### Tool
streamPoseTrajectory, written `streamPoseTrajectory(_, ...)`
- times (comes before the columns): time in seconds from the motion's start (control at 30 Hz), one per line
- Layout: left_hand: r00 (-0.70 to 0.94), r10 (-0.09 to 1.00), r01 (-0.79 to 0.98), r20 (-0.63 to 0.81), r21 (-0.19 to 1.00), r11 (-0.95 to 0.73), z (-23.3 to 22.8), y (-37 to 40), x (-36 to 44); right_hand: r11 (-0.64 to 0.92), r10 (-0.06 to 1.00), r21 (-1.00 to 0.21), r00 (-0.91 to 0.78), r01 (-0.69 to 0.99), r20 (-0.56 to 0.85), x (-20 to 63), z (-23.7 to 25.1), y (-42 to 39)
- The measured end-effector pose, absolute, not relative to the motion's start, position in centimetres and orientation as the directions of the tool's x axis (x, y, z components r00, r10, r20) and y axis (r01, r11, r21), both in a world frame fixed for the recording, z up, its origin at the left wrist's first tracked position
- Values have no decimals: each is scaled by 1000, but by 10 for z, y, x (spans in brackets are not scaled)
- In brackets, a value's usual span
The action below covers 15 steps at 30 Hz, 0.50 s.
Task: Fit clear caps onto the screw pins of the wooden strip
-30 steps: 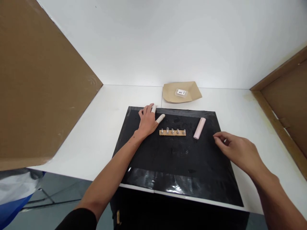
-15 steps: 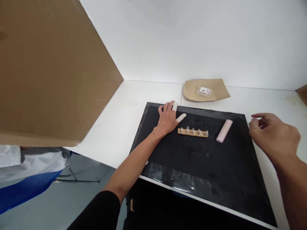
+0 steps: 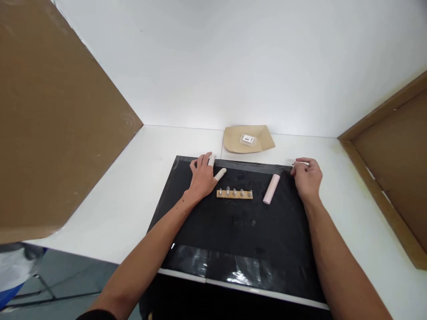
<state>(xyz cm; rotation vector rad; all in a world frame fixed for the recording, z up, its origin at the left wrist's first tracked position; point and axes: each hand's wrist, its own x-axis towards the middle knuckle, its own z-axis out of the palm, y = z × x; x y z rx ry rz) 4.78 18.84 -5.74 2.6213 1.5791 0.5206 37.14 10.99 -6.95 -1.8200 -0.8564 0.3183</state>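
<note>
Five clear tips [image 3: 228, 191] already stand along the strip [image 3: 238, 195] on the black mat [image 3: 220, 226]; what remains, I can't tell. Left of the strip, my left hand [image 3: 203, 178] lies loosely spread; well right of it, my right hand [image 3: 307, 178] curls, any hold unclear.

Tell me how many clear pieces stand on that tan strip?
5 clear pieces: one at each end of the tan strip, three in a row between; none seems hidden.

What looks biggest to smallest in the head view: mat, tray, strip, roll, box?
1. Mat
2. Tray
3. Strip and roll: too close to rank; the strip looks longer, the roll thicker.
4. Box
</note>
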Motion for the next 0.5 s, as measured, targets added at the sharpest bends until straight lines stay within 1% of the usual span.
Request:
streamPoseTrajectory(0.13,419,865,854,277,203,-479,-59,189,47,-147,688,-937,713,318,134,373,-69,111)
streamPoseTrajectory(0.23,408,867,859,286,202,-470,-60,190,47,-150,701,-946,705,287,103,372,-68,111)
streamPoseTrajectory(0.5,387,866,866,316,199,-460,-61,189,47,-189,728,-942,683,276,54,371,-67,109)
